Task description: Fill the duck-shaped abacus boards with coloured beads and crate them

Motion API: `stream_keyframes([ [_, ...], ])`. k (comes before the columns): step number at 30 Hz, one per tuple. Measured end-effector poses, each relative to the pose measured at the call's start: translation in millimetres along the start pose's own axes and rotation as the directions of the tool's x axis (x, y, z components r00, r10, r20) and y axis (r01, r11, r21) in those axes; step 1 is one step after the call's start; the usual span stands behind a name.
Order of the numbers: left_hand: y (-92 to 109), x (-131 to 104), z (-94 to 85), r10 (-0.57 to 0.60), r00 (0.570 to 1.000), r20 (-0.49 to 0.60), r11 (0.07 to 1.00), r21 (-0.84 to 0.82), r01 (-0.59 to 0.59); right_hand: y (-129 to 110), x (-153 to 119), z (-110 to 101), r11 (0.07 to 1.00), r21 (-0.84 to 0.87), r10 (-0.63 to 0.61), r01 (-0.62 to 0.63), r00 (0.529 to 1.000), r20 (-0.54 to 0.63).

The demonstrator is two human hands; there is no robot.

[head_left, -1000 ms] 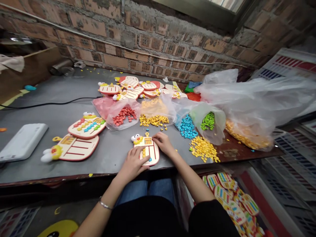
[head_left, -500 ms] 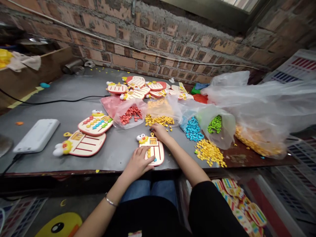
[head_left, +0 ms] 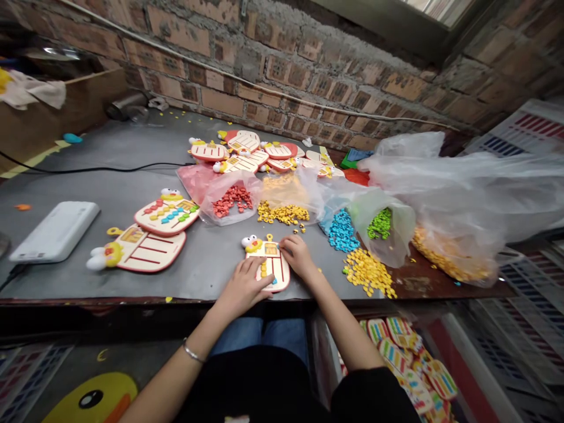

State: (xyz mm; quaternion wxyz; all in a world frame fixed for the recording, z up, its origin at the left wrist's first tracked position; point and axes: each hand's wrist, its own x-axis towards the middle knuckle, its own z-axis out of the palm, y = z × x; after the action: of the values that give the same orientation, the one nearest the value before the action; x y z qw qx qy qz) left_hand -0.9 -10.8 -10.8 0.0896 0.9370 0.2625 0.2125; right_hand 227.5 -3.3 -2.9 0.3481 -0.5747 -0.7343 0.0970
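Note:
A cream duck-headed board (head_left: 283, 275) with slots lies near the table's front edge, with yellow pieces and a blue one in it. My left hand (head_left: 247, 283) rests on its left side, fingers wrapped over the edge and holding it. At the board's upper right, my right hand (head_left: 298, 256) has its fingertips pinched by a slot; a small blue bit shows there. Behind are bags of red pieces (head_left: 232, 201) and yellow pieces (head_left: 283, 212). To the right are blue pieces (head_left: 342, 231), green pieces (head_left: 379, 224) and a loose yellow heap (head_left: 369, 272).
Two boards (head_left: 152, 249) overlap at the left, beside a white power bank (head_left: 57, 231). More boards (head_left: 240, 154) are piled at the back. A large plastic bag (head_left: 467, 194) is at the right; a bin of filled boards (head_left: 412, 358) stands below.
My right hand has moved from the loose yellow pieces back to the upper right of the board. My left hand stays on the board. The view has shifted slightly.

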Motion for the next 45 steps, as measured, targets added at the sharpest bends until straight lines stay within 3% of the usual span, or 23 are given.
stream_keyframes([
  [4,-1,0,0.8,0.002,1.000,-0.004,1.000,0.003,-0.002,0,-2,-1,0.993,-0.102,-0.050,0.053,0.998,0.034],
  [9,-1,-1,1.4,0.001,1.000,0.015,1.000,-0.003,-0.001,-5,-11,-14,0.988,0.075,-0.142,0.131,0.978,0.155],
  [18,-4,-1,1.0,-0.041,0.999,0.025,0.995,-0.091,0.043,-17,-18,7,0.979,0.202,-0.001,0.003,1.000,-0.014],
  [22,-8,-3,6.2,-0.046,0.999,-0.009,0.993,-0.107,0.044,-25,-14,7,0.980,0.201,-0.036,0.017,0.995,0.090],
  [26,-9,-4,9.7,-0.054,0.998,-0.023,0.994,-0.092,0.051,-25,-24,-11,0.945,0.326,-0.060,-0.008,0.979,0.197],
  [27,-9,-4,9.5,-0.052,0.998,-0.020,0.995,-0.085,0.050,-21,-28,-18,0.941,0.335,-0.011,-0.045,0.987,0.162],
  [29,-8,-3,8.2,-0.037,0.999,-0.015,0.997,-0.066,0.035,-5,-35,-35,0.953,0.271,0.141,-0.133,0.990,-0.013],
  [31,-7,-3,6.5,-0.019,1.000,-0.013,0.999,-0.044,0.018,19,-40,-54,0.967,0.092,0.252,-0.237,0.935,-0.250],
  [33,-7,-2,5.3,-0.003,1.000,-0.016,1.000,-0.030,0.002,46,-43,-70,0.929,-0.138,0.271,-0.343,0.887,-0.375],
  [36,-6,-2,4.5,0.009,1.000,-0.022,1.000,-0.018,-0.010,79,-44,-86,0.827,-0.368,0.314,-0.426,0.892,-0.326],
  [39,-4,-3,3.9,0.006,1.000,-0.022,1.000,-0.003,-0.006,93,-43,-90,0.793,-0.433,0.349,-0.428,0.903,-0.252],
  [41,-4,-3,3.3,0.004,1.000,-0.018,1.000,0.000,-0.004,90,-42,-88,0.815,-0.384,0.344,-0.433,0.896,-0.280],
  [45,-3,-3,2.4,0.001,1.000,-0.007,1.000,-0.005,-0.001,64,-38,-76,0.917,-0.098,0.329,-0.386,0.873,-0.361],
])
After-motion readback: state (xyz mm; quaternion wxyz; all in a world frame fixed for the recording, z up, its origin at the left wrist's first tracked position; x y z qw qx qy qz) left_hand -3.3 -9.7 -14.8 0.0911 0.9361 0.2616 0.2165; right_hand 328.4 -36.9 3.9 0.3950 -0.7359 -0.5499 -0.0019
